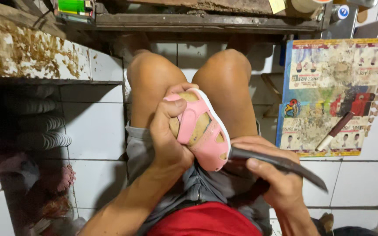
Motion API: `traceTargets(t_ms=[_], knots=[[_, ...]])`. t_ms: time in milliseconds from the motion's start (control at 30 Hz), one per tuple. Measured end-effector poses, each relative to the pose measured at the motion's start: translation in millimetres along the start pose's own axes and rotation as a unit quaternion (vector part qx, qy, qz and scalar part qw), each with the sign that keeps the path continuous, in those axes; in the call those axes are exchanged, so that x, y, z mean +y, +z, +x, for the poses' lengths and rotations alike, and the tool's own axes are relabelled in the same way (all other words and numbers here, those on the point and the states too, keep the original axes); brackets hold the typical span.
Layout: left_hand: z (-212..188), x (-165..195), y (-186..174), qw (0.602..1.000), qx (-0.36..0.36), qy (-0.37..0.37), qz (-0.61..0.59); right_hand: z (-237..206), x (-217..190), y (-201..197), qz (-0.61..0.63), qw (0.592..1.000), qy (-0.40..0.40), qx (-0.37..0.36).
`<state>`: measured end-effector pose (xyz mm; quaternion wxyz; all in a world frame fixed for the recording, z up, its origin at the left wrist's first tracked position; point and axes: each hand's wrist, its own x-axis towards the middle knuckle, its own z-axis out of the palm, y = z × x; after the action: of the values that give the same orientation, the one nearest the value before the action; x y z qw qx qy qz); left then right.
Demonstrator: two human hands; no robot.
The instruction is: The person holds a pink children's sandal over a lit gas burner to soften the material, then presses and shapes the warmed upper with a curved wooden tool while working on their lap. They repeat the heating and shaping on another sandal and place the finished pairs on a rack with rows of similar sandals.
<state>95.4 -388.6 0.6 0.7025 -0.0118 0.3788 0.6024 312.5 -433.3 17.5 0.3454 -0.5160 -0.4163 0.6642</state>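
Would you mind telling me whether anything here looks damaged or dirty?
Yes: the printed board on the floor at right is heavily smeared with brownish residue. The pink sandal in the left hand looks intact; the right hand holds a dark blade against it.

1 pink sandal (206, 133), 1 knife (281, 164), 1 marker (335, 130).

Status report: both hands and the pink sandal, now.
Left hand gripping pink sandal over the lap. Right hand holds dark knife, tip at sandal's edge. Nothing between them; glue-stained printed board with brush lies right.
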Motion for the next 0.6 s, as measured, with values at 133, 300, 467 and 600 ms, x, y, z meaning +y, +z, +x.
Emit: traceTargets(t_ms=[133, 300, 467, 600], knots=[[4, -2, 3, 0.999, 0.013, 0.029, 0.01, -4, 2, -1, 0.033, 0.999, -0.022, -0.014], [3, -11, 17, 0.993, 0.068, 0.094, -0.018, -8, 0, 7, -0.013, 0.993, -0.101, 0.06], [-27, 4, 19, 0.999, -0.022, -0.033, -0.009, -5, -15, -21, 0.136, 0.99, -0.015, 0.022], [-21, 31, 4, 0.887, -0.206, -0.365, 0.194, 3, -20, -44, 0.29, 0.952, 0.055, -0.081]])
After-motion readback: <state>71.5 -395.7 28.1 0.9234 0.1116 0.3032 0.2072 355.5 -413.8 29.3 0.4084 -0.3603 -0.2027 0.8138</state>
